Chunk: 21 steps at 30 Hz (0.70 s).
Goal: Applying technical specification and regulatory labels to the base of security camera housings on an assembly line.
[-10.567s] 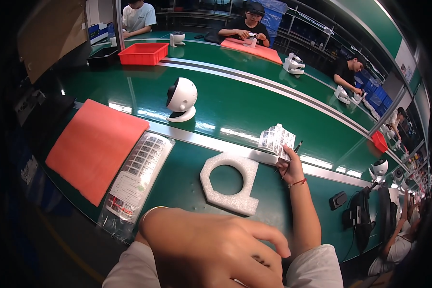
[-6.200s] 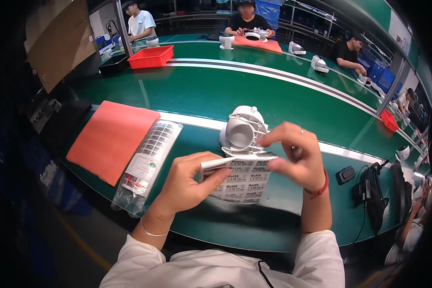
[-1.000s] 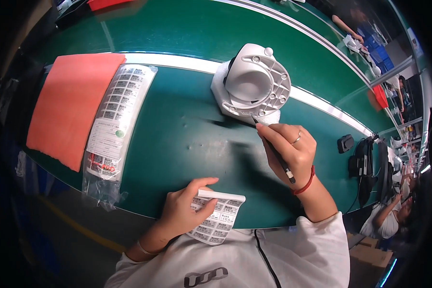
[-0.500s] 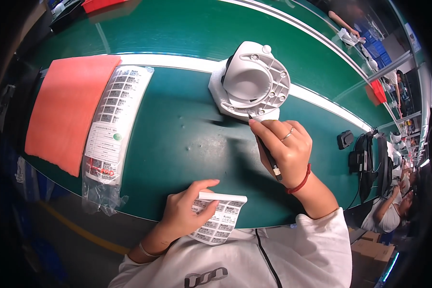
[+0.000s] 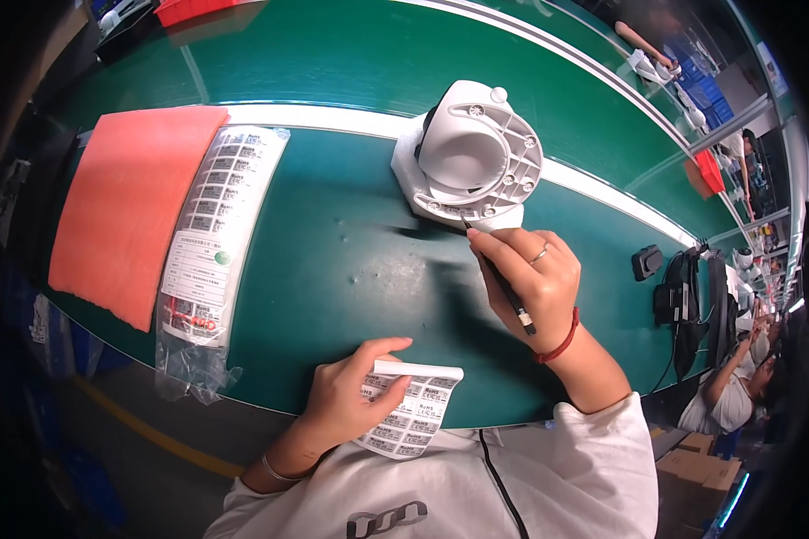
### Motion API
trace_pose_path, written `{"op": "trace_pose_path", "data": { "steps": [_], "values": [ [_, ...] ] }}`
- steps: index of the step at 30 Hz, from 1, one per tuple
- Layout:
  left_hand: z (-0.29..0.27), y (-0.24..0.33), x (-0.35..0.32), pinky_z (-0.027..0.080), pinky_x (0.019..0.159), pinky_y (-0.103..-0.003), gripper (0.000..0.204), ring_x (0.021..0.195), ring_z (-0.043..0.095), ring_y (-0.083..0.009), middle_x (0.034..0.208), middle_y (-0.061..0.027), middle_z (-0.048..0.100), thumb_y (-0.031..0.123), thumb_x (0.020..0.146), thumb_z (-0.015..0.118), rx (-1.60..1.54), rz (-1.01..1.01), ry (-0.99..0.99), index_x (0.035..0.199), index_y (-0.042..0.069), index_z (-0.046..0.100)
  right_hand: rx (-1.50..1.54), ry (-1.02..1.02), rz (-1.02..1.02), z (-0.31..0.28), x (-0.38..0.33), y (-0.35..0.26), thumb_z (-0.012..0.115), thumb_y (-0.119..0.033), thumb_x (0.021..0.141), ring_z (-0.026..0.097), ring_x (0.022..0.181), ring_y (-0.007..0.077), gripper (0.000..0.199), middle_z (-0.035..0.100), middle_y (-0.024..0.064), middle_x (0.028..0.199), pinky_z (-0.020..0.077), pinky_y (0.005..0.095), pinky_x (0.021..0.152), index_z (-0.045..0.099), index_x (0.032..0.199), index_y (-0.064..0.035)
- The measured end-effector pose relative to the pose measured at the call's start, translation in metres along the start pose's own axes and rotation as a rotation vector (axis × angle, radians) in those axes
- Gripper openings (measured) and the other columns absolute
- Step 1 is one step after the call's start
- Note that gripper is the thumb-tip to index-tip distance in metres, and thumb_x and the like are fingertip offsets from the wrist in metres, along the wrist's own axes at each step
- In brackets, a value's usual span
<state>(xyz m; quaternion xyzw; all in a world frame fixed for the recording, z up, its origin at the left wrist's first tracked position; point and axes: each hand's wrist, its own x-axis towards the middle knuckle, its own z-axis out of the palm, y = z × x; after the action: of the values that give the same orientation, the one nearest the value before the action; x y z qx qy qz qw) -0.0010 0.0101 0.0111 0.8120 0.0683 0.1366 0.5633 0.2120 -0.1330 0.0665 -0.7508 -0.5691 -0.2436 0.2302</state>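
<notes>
On the glossy green bench (image 5: 333, 287), a rounded white plastic device (image 5: 466, 154) with a ribbed base sits on a white foam block (image 5: 407, 173). The left hand (image 5: 351, 391) pinches a curled white label sheet (image 5: 418, 413) between thumb and fingers; the right hand (image 5: 539, 274) clamps its fingers on a slim black pen-shaped tool (image 5: 515, 303), tip at the device's near rim.

By the far edge of the bench (image 5: 333, 296), the device (image 5: 466, 154) is hiding much of the foam (image 5: 406, 169). The pen's tip (image 5: 465, 223) is looking too small to tell contact. Past the left corner, a red bin (image 5: 196, 9) is reaching out of view.
</notes>
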Motion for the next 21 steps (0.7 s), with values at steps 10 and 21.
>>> {"op": "trace_pose_path", "data": {
  "steps": [10,21],
  "values": [
    [0.004,-0.004,0.0,0.058,0.065,-0.031,0.041,0.075,0.074,-0.0229,0.087,-0.0107,0.074,0.006,0.081,0.077,0.005,0.048,0.055,0.119,0.007,0.063,0.731,0.141,0.777,0.012,-0.01,0.005,0.076,-0.002,0.082,0.068,0.078,0.0161,0.019,0.072,0.009,0.086,0.0512,0.0257,0.074,0.075,0.1,-0.0016],
    [0.003,-0.002,-0.002,0.057,0.07,-0.029,0.042,0.079,0.074,-0.0203,0.088,-0.0115,0.074,0.001,0.079,0.077,0.03,0.019,0.031,0.119,0.002,0.061,0.07,0.167,0.032,0.025,-0.01,0.01,0.076,0.002,0.072,0.062,0.065,0.0217,0.029,0.067,0.0039,0.079,0.0433,0.0329,0.056,0.072,0.099,-0.0077]
  ]
}}
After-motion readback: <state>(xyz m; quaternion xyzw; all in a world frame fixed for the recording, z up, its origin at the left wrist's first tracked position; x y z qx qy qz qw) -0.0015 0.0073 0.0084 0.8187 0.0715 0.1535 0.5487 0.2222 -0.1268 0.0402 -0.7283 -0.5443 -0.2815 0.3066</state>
